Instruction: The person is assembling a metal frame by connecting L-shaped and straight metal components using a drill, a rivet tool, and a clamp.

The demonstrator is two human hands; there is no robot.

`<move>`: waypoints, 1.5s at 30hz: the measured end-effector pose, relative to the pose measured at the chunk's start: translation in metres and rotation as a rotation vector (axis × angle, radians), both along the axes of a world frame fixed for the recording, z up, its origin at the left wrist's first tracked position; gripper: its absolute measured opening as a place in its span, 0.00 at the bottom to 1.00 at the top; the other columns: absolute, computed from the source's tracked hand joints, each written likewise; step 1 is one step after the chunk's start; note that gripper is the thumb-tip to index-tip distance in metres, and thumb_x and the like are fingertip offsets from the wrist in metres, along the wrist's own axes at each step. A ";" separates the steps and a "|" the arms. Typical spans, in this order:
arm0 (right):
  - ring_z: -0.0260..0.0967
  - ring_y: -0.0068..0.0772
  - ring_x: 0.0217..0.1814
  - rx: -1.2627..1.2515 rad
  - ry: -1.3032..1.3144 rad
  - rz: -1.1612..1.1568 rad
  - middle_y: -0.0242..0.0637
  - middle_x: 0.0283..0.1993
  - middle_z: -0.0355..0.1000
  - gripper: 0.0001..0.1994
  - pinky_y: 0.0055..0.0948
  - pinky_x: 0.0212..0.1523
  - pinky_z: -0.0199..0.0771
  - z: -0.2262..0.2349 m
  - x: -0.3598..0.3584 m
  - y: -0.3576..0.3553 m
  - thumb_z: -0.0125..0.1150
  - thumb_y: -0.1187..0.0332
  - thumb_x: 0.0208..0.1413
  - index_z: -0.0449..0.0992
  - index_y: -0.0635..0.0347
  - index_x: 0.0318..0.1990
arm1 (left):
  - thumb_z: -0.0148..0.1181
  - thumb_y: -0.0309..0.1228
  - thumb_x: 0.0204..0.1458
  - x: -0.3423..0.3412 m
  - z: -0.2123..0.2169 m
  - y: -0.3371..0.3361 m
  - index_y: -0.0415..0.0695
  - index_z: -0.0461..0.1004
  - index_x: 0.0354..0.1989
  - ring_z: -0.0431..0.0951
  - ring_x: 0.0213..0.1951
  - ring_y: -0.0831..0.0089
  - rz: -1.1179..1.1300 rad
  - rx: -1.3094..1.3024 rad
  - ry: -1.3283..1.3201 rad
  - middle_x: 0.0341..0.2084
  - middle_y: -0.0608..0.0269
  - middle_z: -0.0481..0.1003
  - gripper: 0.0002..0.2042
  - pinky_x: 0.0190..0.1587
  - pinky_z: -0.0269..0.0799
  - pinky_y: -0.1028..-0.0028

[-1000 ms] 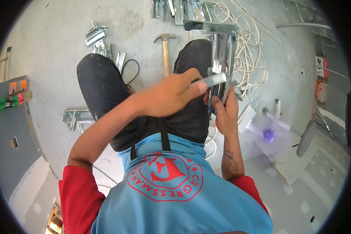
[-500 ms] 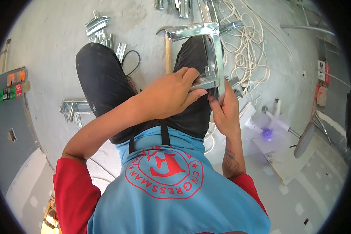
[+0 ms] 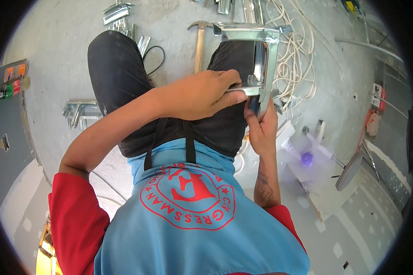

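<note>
A bracket of shiny galvanized metal channel [image 3: 271, 57] stands over my right thigh, with one crosspiece [image 3: 243, 33] at its far end. My left hand [image 3: 202, 96] is closed on a short metal crosspiece [image 3: 249, 90], thumb below and fingers above; this piece meets the long channel near its lower end. My right hand [image 3: 264, 133] wraps round that lower end, thumb on the near face, its other fingers mostly hidden behind the metal. Just left of the bracket lies a claw hammer [image 3: 200, 48] with a wooden handle, its lower part hidden by my left hand.
Loose white cable [image 3: 293, 68] is heaped on the floor right of the bracket. Metal channel offcuts [image 3: 117, 16] lie beyond my left knee, and more joined pieces [image 3: 80, 110] beside my left thigh. A stand fan [image 3: 348, 172] lies at the right.
The bracket has shifted slightly right and tilted, its far crosspiece now nearly level. Both hands keep their hold. The hammer head shows more fully.
</note>
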State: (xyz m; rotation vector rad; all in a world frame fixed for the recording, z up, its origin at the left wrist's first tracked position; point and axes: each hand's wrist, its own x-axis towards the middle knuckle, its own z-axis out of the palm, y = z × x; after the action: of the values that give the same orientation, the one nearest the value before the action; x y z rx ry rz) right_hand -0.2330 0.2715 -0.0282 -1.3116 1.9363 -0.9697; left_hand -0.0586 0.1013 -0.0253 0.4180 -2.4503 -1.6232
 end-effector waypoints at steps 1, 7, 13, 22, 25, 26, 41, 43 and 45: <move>0.64 0.17 0.34 0.019 -0.004 -0.008 0.29 0.37 0.71 0.13 0.21 0.37 0.66 0.001 0.001 0.001 0.56 0.73 0.62 0.70 0.63 0.53 | 0.52 0.46 0.66 0.000 0.000 0.001 0.38 0.67 0.45 0.79 0.35 0.44 0.029 -0.067 0.017 0.35 0.47 0.74 0.19 0.36 0.75 0.54; 0.63 0.15 0.33 0.067 -0.072 -0.038 0.28 0.37 0.70 0.13 0.18 0.35 0.64 0.004 0.004 0.002 0.54 0.75 0.62 0.70 0.63 0.54 | 0.54 0.45 0.65 0.002 -0.004 0.004 0.38 0.66 0.45 0.79 0.35 0.45 0.087 -0.238 0.090 0.35 0.49 0.74 0.19 0.35 0.75 0.54; 0.62 0.15 0.31 0.034 -0.108 -0.036 0.28 0.37 0.69 0.13 0.18 0.32 0.63 0.004 0.003 -0.006 0.52 0.76 0.63 0.70 0.63 0.54 | 0.53 0.46 0.66 0.001 -0.013 0.004 0.38 0.67 0.46 0.79 0.35 0.45 0.100 -0.264 0.109 0.36 0.49 0.75 0.20 0.36 0.75 0.54; 0.67 0.37 0.39 0.188 0.312 -0.092 0.47 0.51 0.65 0.25 0.34 0.40 0.72 0.013 0.011 -0.019 0.56 0.58 0.69 0.67 0.63 0.67 | 0.50 0.48 0.67 -0.017 -0.045 -0.022 0.38 0.70 0.51 0.77 0.46 0.44 -0.047 -0.049 -0.007 0.45 0.47 0.74 0.22 0.49 0.71 0.55; 0.66 0.52 0.55 0.197 0.349 -0.135 0.52 0.56 0.65 0.29 0.43 0.55 0.67 0.006 0.017 -0.021 0.58 0.55 0.66 0.65 0.62 0.69 | 0.50 0.47 0.68 -0.017 -0.048 -0.027 0.38 0.70 0.55 0.75 0.49 0.45 -0.075 -0.013 -0.023 0.47 0.45 0.73 0.22 0.52 0.70 0.57; 0.65 0.57 0.60 0.200 0.337 -0.152 0.55 0.58 0.65 0.31 0.48 0.61 0.65 0.003 0.018 -0.020 0.59 0.54 0.65 0.64 0.62 0.69 | 0.50 0.46 0.68 -0.015 -0.047 -0.026 0.38 0.70 0.56 0.75 0.50 0.45 -0.062 0.008 -0.034 0.47 0.45 0.73 0.21 0.54 0.70 0.58; 0.64 0.50 0.56 0.019 0.176 -0.117 0.51 0.56 0.62 0.26 0.39 0.56 0.67 -0.013 0.004 -0.012 0.54 0.59 0.69 0.64 0.59 0.70 | 0.53 0.37 0.68 -0.019 -0.029 -0.007 0.37 0.67 0.57 0.74 0.56 0.48 0.040 0.245 -0.063 0.52 0.46 0.70 0.18 0.59 0.68 0.61; 0.66 0.45 0.53 0.008 0.203 -0.106 0.49 0.55 0.62 0.25 0.34 0.52 0.70 -0.014 0.003 -0.011 0.52 0.58 0.71 0.65 0.60 0.70 | 0.53 0.37 0.68 -0.020 -0.028 -0.007 0.37 0.67 0.57 0.74 0.56 0.48 0.037 0.269 -0.080 0.52 0.46 0.71 0.17 0.58 0.69 0.61; 0.66 0.46 0.53 -0.001 0.156 -0.098 0.49 0.55 0.62 0.26 0.34 0.53 0.70 -0.016 0.003 -0.011 0.52 0.58 0.71 0.64 0.61 0.70 | 0.54 0.36 0.68 -0.020 -0.027 -0.009 0.37 0.67 0.57 0.74 0.55 0.48 0.052 0.322 -0.149 0.52 0.46 0.71 0.17 0.58 0.69 0.61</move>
State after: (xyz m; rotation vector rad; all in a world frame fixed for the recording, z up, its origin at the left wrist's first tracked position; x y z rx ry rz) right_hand -0.2299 0.2608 -0.0438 -1.3384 2.1360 -0.9399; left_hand -0.0786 0.0925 -0.0525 0.6636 -2.2538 -2.0383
